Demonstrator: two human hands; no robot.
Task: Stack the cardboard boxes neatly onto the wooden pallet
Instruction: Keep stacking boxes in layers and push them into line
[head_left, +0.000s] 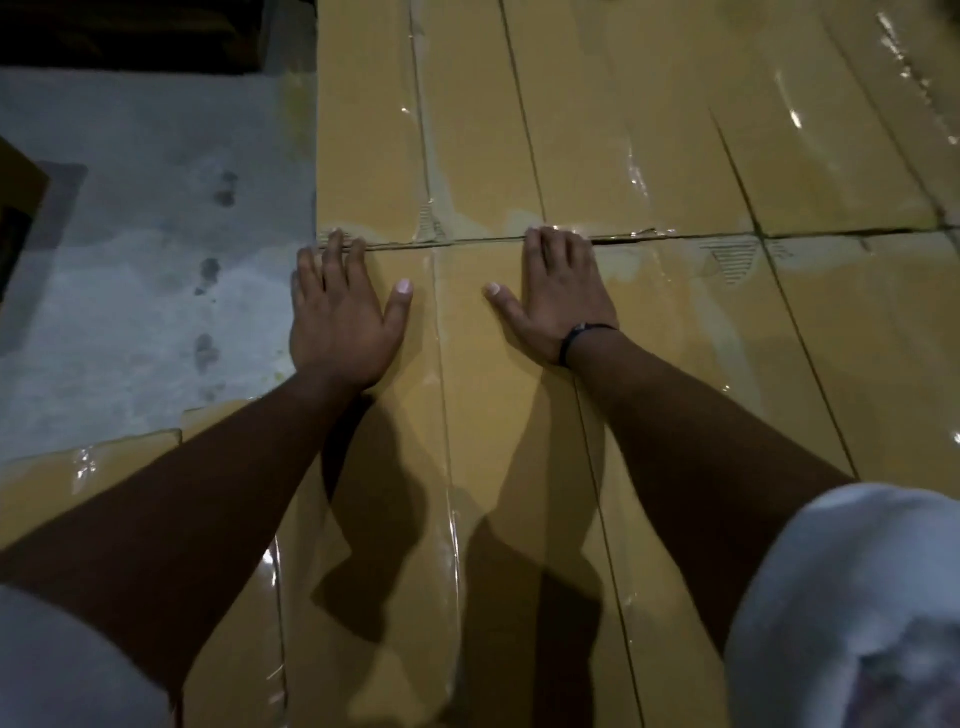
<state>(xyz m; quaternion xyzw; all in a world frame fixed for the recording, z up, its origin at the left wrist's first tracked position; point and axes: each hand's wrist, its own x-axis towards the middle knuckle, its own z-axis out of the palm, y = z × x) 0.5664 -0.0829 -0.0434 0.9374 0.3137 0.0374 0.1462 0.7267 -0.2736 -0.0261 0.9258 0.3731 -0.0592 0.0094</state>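
A tan cardboard box (467, 415) sealed with clear tape lies right below me. My left hand (343, 312) rests flat on its top near the left far corner, fingers straight and reaching the far edge. My right hand (561, 291), with a black band at the wrist, lies flat on the same top, fingertips at the gap to the box behind. More taped boxes (623, 130) sit edge to edge beyond and to the right (857, 338), forming one level layer. The wooden pallet is hidden.
Bare grey concrete floor (145, 249) with dark stains lies to the left of the stack. A lower piece of taped cardboard (78, 478) shows at the lower left. A dark object (15, 208) sits at the left edge.
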